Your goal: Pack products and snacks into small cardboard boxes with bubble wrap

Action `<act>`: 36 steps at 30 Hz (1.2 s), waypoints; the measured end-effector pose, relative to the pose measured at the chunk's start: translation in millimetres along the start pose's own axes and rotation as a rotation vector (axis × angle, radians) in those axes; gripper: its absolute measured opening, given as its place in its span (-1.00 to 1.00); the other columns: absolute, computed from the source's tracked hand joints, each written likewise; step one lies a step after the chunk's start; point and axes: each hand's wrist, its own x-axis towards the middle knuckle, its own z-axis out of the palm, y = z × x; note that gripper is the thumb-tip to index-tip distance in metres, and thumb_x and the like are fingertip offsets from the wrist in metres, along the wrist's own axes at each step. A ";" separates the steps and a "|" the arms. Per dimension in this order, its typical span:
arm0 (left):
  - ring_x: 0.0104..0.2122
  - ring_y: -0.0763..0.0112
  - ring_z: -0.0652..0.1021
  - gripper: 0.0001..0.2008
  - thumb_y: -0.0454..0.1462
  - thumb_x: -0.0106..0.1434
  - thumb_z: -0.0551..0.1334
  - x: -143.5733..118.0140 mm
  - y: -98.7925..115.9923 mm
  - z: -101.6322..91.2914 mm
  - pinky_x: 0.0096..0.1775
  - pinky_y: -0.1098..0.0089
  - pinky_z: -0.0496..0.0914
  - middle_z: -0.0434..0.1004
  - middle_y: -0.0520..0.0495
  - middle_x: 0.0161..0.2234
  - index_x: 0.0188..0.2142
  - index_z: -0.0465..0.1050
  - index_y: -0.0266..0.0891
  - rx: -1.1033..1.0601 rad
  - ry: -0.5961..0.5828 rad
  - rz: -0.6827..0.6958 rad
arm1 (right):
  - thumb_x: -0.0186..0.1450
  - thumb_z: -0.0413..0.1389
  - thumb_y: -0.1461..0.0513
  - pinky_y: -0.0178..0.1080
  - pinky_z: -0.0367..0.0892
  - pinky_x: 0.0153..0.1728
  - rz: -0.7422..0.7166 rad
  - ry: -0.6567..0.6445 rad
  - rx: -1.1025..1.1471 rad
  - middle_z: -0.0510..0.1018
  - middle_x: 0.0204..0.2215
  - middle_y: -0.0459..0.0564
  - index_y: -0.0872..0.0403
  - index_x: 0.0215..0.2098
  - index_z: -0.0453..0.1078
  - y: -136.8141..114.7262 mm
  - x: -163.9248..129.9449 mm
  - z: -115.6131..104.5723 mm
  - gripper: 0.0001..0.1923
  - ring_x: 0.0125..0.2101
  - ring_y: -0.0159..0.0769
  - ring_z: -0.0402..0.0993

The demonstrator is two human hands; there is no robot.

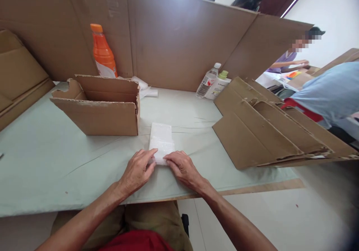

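Observation:
A folded strip of white, slightly see-through packing wrap [161, 135] lies flat on the table in front of me, its long side pointing away. My left hand [140, 167] has the near left corner between thumb and fingers. At the near right corner, my right hand [182, 167] pinches the same strip, fingers curled together. Whether anything is wrapped inside cannot be seen. Left of the strip stands an upright cardboard box [112, 118] with its top open and a notch in one end; its inside looks shadowed.
An orange bottle [103, 53] stands behind the box, near crumpled white wrap [148, 91]. A clear water bottle [208, 81] and a white bottle [218, 86] stand at the back. Flattened cardboard [252, 131] overhangs the table's right edge. Tall cardboard panels [182, 38] close off the back; people work beyond.

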 end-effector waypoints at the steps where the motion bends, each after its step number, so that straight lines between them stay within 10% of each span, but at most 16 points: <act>1: -0.22 0.26 0.57 -0.62 -0.33 0.32 0.13 0.8 1.0 1.4 -0.14 0.25 0.47 0.62 -0.12 -0.21 0.13 0.41 -0.23 -0.019 0.004 -0.042 | 0.44 0.00 0.31 -0.16 0.35 -0.16 0.027 -0.001 0.034 0.67 -0.22 -0.02 0.01 -0.08 0.48 -3.2 -1.5 -2.8 -0.77 -0.23 -0.23 0.55; 6: -0.38 0.36 0.58 -0.59 -0.33 0.29 0.16 16.2 1.2 5.7 -0.27 0.37 0.45 0.64 0.00 -0.33 0.13 0.41 -0.23 -0.023 -0.064 -0.217 | 0.41 0.06 0.28 -0.10 0.34 -0.12 -0.021 0.230 -0.175 0.60 -0.09 0.11 0.04 0.03 0.43 -17.2 -16.3 -11.1 -0.75 -0.10 -0.13 0.50; 10: -0.33 0.31 0.58 -0.58 -0.33 0.28 0.17 26.2 -1.9 9.4 -0.23 0.32 0.45 0.63 -0.05 -0.28 0.14 0.40 -0.23 0.021 -0.043 -0.241 | 0.36 0.10 0.34 -0.05 0.28 -0.08 -0.137 0.114 -0.333 0.57 -0.01 0.14 0.07 0.02 0.44 -18.9 -15.4 -3.4 -0.73 -0.03 -0.06 0.45; 14: 0.05 0.09 0.49 -0.61 -0.25 0.31 0.20 16.1 2.0 4.5 0.07 0.10 0.37 0.52 -0.24 0.06 0.12 0.41 -0.23 0.078 0.038 -0.068 | 0.40 0.03 0.36 -0.07 0.29 -0.11 -0.053 0.035 -0.256 0.64 -0.12 0.07 0.05 -0.01 0.47 -14.2 -4.8 1.3 -0.73 -0.15 -0.14 0.49; 18: -0.08 0.19 0.55 -0.59 -0.38 0.31 0.12 -6.5 9.6 -9.7 -0.02 0.16 0.40 0.60 -0.15 -0.07 0.14 0.39 -0.18 0.026 -0.048 0.091 | 0.42 0.05 0.28 -0.06 0.36 -0.07 0.054 -0.045 0.033 0.67 -0.12 0.05 0.00 0.04 0.47 -16.4 -8.1 -7.2 -0.73 -0.14 -0.15 0.55; 22: -0.19 0.29 0.59 -0.60 -0.37 0.31 0.10 -12.0 11.8 -15.8 -0.09 0.26 0.44 0.63 -0.08 -0.18 0.13 0.39 -0.18 -0.085 -0.096 -0.033 | 0.44 0.05 0.21 -0.10 0.43 -0.05 0.132 -0.070 0.189 0.65 -0.06 0.03 -0.03 0.07 0.46 -23.0 -22.5 -13.2 -0.72 -0.10 -0.18 0.57; 26: -0.26 0.28 0.58 -0.65 -0.31 0.31 0.09 3.2 4.7 -9.9 -0.13 0.26 0.46 0.61 -0.12 -0.19 0.06 0.45 -0.23 -0.054 -0.047 -0.178 | 0.42 0.07 0.24 0.00 0.38 -0.03 0.055 0.111 -0.112 0.55 0.07 0.17 0.03 0.06 0.44 -30.5 -29.7 -9.7 -0.73 0.01 -0.04 0.47; 30: -0.25 0.23 0.55 -0.67 -0.21 0.33 0.12 10.7 0.3 -4.5 -0.09 0.16 0.45 0.55 -0.18 -0.16 0.02 0.47 -0.27 -0.022 0.028 -0.249 | 0.36 0.11 0.30 0.04 0.34 -0.04 -0.069 -0.017 -0.301 0.52 0.11 0.21 0.04 0.12 0.40 -28.3 -18.8 -1.5 -0.65 0.05 0.04 0.42; 36: -0.06 0.24 0.57 -0.37 -0.09 0.27 0.21 -9.9 9.8 -0.8 -0.06 0.21 0.50 0.46 -0.27 0.07 0.27 0.17 -0.25 -0.595 0.209 -0.623 | 0.40 0.09 0.25 -0.04 0.41 -0.06 0.147 0.111 -0.050 0.64 -0.03 0.13 0.04 0.08 0.45 -14.8 3.2 8.5 -0.70 -0.07 -0.07 0.56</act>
